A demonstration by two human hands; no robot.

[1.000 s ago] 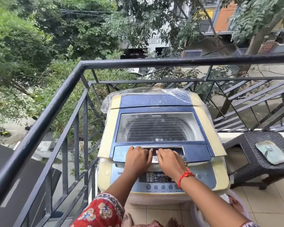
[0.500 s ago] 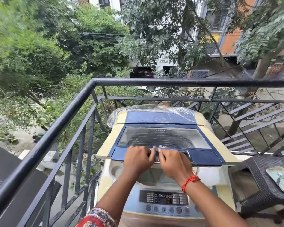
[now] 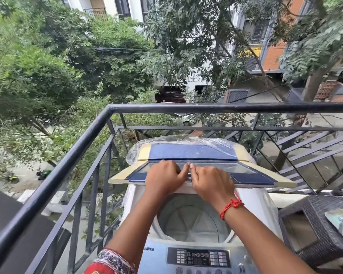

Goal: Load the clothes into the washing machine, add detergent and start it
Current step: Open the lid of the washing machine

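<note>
Both hands, the left hand (image 3: 163,179) and right hand (image 3: 211,180), grip the half-raised lid (image 3: 251,177) of the washing machine (image 3: 263,202); its drum (image 3: 190,220) shows bare. Loading, detergent and starting remain; no clothes visible.

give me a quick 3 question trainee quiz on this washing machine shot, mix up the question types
1. True or false: clothes are visible inside the drum.
2. Multiple choice: where do both hands grip the lid? A) its back hinge B) its front edge C) its side corners
3. Fill in: the red thread band sits on the ___ wrist.

Key:
1. False; the part of the drum in view shows only its bare base.
2. B; the left hand and right hand sit side by side at the lid's front edge, with the lid raised above the tub.
3. Right.
</note>
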